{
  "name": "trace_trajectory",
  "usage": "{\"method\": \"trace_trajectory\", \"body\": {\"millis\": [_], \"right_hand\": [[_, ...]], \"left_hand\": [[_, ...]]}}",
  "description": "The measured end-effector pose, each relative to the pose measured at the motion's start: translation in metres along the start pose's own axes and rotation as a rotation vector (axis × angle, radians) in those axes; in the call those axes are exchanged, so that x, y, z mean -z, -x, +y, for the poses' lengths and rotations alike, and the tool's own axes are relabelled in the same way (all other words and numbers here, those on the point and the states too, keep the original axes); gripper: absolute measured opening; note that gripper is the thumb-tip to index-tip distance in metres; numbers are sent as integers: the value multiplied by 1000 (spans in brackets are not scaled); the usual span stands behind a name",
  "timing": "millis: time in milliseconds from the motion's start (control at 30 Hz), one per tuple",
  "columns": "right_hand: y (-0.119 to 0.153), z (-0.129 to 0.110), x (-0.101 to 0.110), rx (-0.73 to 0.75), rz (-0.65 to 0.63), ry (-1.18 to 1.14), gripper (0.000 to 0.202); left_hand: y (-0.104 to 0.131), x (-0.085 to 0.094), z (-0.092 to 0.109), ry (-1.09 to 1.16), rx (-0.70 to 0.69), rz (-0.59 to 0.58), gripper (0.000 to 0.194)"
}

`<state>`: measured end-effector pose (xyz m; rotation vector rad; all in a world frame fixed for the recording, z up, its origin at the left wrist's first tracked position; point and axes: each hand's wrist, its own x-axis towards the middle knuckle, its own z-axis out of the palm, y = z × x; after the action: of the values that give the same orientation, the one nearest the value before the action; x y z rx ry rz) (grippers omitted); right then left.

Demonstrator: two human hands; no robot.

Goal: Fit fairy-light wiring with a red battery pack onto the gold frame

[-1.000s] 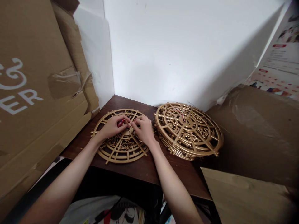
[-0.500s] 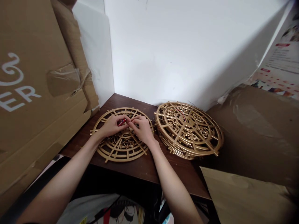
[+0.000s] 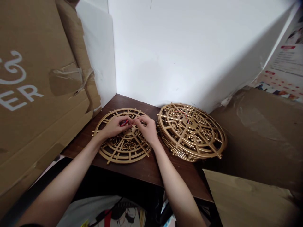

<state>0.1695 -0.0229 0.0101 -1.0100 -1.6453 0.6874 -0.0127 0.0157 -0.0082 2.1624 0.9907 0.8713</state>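
Observation:
A round gold openwork panel [image 3: 129, 156] lies flat on the dark brown table, its spokes running out from a hub. Over that hub both hands work close together. My left hand [image 3: 115, 126] is closed around a small red object [image 3: 124, 123], mostly hidden by the fingers, so its kind is unclear. My right hand [image 3: 147, 127] pinches beside the left fingertips. What sits in that pinch is too small to make out, though thin reddish strands show between the hands. A pale piece [image 3: 133, 128] shows at the hub just below the fingertips.
To the right stands a stack of similar gold panels [image 3: 191, 130], with thin red and white wires [image 3: 184, 114] on top. Cardboard boxes flank the table [image 3: 142, 171] at left [image 3: 40, 126] and right [image 3: 255, 135]. A white wall [image 3: 170, 53] rises behind.
My right hand has shifted slightly right and turned, its fingertips drawing a little away from my left hand. The left hand stays almost in place, still holding the red object.

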Motion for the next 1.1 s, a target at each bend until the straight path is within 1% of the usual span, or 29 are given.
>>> {"method": "trace_trajectory", "body": {"millis": [133,233,400,533,600,733,800,867,1100], "right_hand": [[0,-1,2,-113,-18,-228,27],[0,-3,2,-141,-23,-379,25],[0,-4,1,-209,-33,-530,17],[0,-2,1,-228,-40,-568,19],[-1,-1,0,-222,-19,-584,18],[-2,0,-2,-228,100,-631,17],[-3,1,-3,-245,159,-619,18],[-4,1,-4,-268,189,-599,20],[-4,-1,-4,-323,204,-618,25]], "left_hand": [[1,-1,-2,3,17,-5,30],[1,-1,-3,-2,16,16,29],[1,-1,-1,14,1,8,28],[0,-1,1,35,3,16,27],[0,-1,1,41,2,15,27],[0,-1,0,37,8,10,29],[0,0,0,29,14,12,30],[0,-1,0,26,19,16,31],[0,-2,-1,33,36,28,31]]}}
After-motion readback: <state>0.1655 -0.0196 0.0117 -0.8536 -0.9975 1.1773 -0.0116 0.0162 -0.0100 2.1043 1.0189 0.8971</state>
